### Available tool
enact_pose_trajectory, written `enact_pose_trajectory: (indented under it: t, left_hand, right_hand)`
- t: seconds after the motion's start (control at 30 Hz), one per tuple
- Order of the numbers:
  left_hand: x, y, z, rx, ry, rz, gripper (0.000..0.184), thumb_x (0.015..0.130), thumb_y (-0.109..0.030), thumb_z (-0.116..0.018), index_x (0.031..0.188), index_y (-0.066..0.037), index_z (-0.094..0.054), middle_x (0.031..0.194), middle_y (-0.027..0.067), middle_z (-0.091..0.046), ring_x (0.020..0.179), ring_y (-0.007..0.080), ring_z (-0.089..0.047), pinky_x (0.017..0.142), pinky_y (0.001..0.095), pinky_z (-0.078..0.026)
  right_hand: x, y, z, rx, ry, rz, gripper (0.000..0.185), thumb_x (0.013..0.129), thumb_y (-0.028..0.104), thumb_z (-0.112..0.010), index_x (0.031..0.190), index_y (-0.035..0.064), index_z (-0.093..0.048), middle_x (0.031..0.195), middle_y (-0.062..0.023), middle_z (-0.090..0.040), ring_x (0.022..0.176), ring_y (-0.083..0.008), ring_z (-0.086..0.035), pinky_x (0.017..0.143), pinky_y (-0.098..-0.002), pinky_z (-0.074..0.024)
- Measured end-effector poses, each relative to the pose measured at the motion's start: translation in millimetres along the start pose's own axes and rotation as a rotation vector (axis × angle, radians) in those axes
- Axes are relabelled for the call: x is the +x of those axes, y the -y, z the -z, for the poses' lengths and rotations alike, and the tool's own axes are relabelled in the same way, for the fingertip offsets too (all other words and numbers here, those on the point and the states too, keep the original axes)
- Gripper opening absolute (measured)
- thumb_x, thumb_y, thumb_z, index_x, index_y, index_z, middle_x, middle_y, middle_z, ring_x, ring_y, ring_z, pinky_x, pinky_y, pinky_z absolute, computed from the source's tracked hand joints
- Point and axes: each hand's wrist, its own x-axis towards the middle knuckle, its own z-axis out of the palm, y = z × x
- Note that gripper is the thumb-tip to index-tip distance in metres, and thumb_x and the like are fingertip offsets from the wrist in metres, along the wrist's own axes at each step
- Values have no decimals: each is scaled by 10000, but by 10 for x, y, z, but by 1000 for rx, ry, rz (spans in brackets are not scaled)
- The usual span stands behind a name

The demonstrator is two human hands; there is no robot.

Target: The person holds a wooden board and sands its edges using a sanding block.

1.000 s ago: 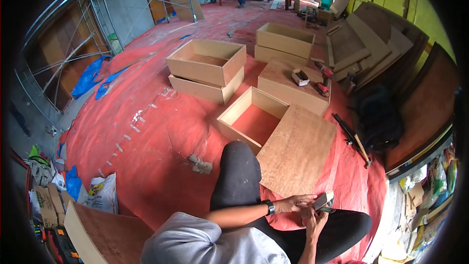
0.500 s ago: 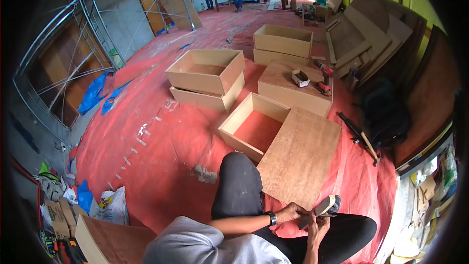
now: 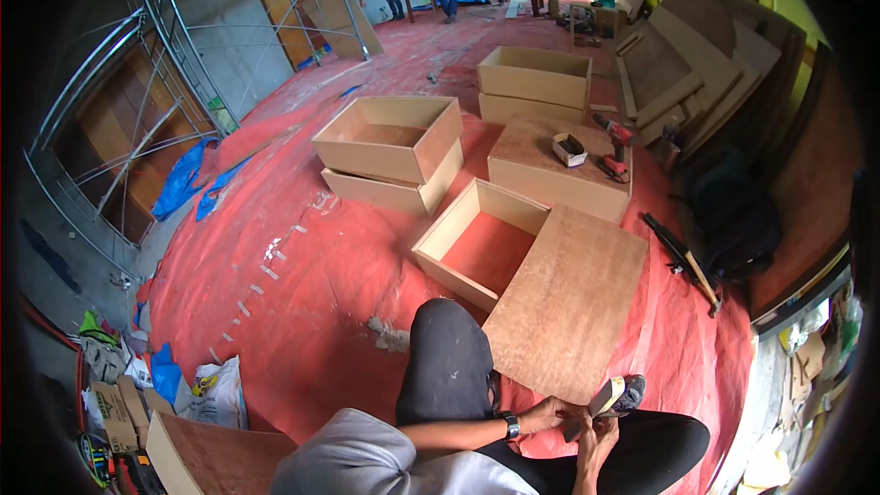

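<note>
A small pale block (image 3: 606, 398) sits in the right hand (image 3: 598, 440), near the shoe (image 3: 632, 393). The left hand (image 3: 547, 414) is close by; whether it grips anything is hard to see. Keeping both steady helps. A flat board (image 3: 570, 298) lies ahead.

The plywood panel (image 3: 570, 301) looks smooth and matt. The red floor sheeting (image 3: 316, 298) resembles creased plastic; the trousers (image 3: 446, 362), dull cloth.

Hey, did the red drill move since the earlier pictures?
No. Judged against the wooden box under it, the red drill sits in the same spot, beside the little carton. Only the camera's view shifted.
</note>
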Motion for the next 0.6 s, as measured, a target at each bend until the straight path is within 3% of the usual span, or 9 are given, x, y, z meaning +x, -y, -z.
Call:
enact_pose_trajectory:
  t: [0.1, 0.2, 0.33, 0.4, 0.6]
  left_hand:
    - [-23, 58, -9, 73, -74, 39, 256, 1015, -101, -704, 1260, -68, -769, 1146, 8, -784, 1065, 89, -680, 971, 287, -542]
    - [-5, 51, -20, 235, -204, -22, 250, 1009, -98, -693, 1241, -61, -779, 1145, 26, -804, 981, 57, -676, 890, 296, -568]
    - [-9, 38, -13, 216, -184, 17, 250, 1016, -135, -702, 1248, -82, -778, 1164, 58, -802, 1015, 89, -705, 906, 300, -568]
    - [-5, 8, -24, 219, -165, 63, 278, 1009, -160, -722, 1275, -90, -765, 1181, 53, -798, 1078, 117, -712, 945, 295, -554]
    - [-40, -453, -131, 418, -79, 232, 305, 1051, -191, -666, 1323, -68, -728, 1110, 58, -790, 1046, 125, -711, 914, 300, -569]
  right_hand:
    - [17, -123, -18, 31, 11, -8, 274, 917, 150, -807, 1092, -17, -678, 900, -42, -668, 790, -125, -583, 702, -305, -488]
    - [6, -17, -22, 58, 13, -43, 274, 921, 143, -805, 1101, -21, -680, 917, -45, -671, 822, -132, -586, 728, -311, -489]
    - [96, -342, -61, 80, -52, 6, 256, 940, 177, -790, 1073, -8, -675, 839, -33, -665, 630, -98, -582, 536, -261, -453]
    - [96, -380, -41, 117, -54, -39, 244, 946, 169, -781, 1074, -8, -673, 836, -27, -662, 642, -96, -578, 547, -262, -451]
    - [54, -209, -10, 181, -72, -23, 222, 958, 118, -745, 1117, -17, -669, 877, -19, -664, 734, -93, -581, 641, -268, -460]
